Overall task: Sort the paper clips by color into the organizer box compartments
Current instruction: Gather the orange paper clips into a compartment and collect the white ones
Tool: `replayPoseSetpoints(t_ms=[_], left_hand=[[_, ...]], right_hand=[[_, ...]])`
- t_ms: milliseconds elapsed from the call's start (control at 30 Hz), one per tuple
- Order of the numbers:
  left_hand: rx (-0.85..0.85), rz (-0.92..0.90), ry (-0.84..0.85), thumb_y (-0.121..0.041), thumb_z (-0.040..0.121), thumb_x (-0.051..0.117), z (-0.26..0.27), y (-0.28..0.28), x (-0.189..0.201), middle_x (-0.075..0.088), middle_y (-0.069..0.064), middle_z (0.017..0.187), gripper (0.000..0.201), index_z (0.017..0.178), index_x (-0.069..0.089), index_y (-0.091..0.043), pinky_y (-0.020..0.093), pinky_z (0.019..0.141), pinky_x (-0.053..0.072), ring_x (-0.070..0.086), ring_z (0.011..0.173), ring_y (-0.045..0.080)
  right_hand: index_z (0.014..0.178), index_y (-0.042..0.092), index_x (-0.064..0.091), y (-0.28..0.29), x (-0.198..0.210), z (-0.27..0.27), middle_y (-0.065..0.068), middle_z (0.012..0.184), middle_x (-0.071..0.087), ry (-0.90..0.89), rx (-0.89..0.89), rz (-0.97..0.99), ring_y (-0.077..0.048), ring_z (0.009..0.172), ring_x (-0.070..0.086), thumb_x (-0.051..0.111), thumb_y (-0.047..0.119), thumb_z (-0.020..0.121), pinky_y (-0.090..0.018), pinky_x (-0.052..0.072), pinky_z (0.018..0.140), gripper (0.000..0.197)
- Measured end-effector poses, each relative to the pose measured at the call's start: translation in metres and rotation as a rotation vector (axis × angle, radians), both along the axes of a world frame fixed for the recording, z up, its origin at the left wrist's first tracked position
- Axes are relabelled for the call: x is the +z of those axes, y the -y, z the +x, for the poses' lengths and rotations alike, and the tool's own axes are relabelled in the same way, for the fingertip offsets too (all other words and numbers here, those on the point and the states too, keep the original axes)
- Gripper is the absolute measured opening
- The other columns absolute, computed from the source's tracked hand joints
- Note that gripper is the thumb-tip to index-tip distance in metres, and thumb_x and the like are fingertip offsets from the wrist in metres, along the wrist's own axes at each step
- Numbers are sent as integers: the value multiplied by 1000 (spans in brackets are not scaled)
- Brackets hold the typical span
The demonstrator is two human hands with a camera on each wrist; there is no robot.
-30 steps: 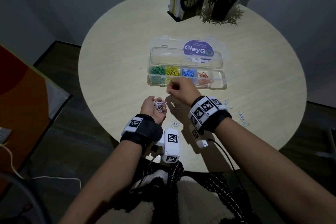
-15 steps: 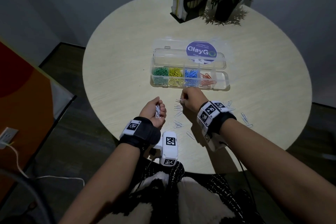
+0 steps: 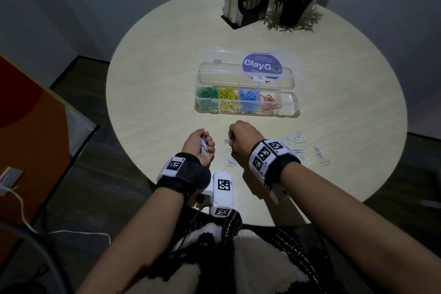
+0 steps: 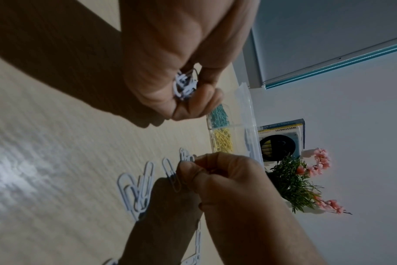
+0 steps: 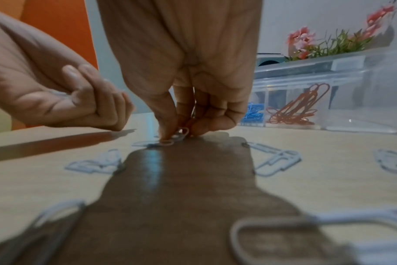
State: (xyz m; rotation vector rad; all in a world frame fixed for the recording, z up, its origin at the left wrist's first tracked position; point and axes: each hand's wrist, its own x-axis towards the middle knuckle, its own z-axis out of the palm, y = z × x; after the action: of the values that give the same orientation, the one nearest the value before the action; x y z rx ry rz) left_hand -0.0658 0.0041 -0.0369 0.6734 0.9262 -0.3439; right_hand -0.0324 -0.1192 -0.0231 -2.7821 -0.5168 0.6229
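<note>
My right hand [image 3: 242,137] pinches one white clip [image 5: 173,139] off the table [image 3: 155,93]; my left hand [image 3: 200,147] cups a bunch of white clips [image 4: 184,86]. I should lift straight up, then drop the lot into the empty end compartment [image 3: 287,104] of the box [image 3: 247,116]. My wrist hides some loose clips [image 3: 298,143], so I cannot count them.
</note>
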Motion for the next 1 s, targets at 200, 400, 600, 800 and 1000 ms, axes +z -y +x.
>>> replayPoseSetpoints(t_ms=[200, 400, 600, 800, 1000], left_hand=[[112, 9, 31, -19, 102, 32, 1, 2, -3, 45, 4, 64, 38, 65, 40, -9, 12, 39, 42, 55, 51, 13], [170, -110, 101, -21, 103, 27, 4, 11, -3, 57, 15, 70, 39, 76, 47, -1, 26, 77, 47, 52, 70, 20], [127, -137, 72, -27, 101, 29, 8, 16, -8, 54, 5, 51, 39, 72, 47, -9, 19, 51, 44, 53, 44, 12], [-47, -49, 35, -27, 100, 30, -1, 8, 2, 24, -3, 27, 41, 59, 27, -20, 14, 26, 11, 20, 19, 7], [-77, -49, 44, -27, 100, 32, -5, 7, 1, 22, -4, 27, 42, 59, 24, -20, 15, 23, 11, 19, 18, 7]], right_hand=[[103, 1, 55, 3, 2, -5, -21, 111, 60, 8, -5, 1, -37, 104, 55, 50, 6, 87, -37, 45, 81, 17], [89, 3, 63, -7, 31, -3, -16, 95, 65, 26, -168, 383, -25, 88, 54, 58, 4, 84, -29, 40, 75, 8], [90, 0, 68, -12, 43, -4, -16, 94, 70, 45, -137, 455, -21, 85, 57, 63, 7, 83, -29, 45, 81, 11], [89, 0, 68, 11, 21, -1, -16, 97, 69, 11, -194, 306, -30, 95, 61, 58, 4, 84, -33, 46, 85, 12], [90, 3, 63, 14, 0, -22, -16, 107, 57, -54, -49, 121, -32, 98, 56, 55, 2, 85, -31, 41, 78, 10]])
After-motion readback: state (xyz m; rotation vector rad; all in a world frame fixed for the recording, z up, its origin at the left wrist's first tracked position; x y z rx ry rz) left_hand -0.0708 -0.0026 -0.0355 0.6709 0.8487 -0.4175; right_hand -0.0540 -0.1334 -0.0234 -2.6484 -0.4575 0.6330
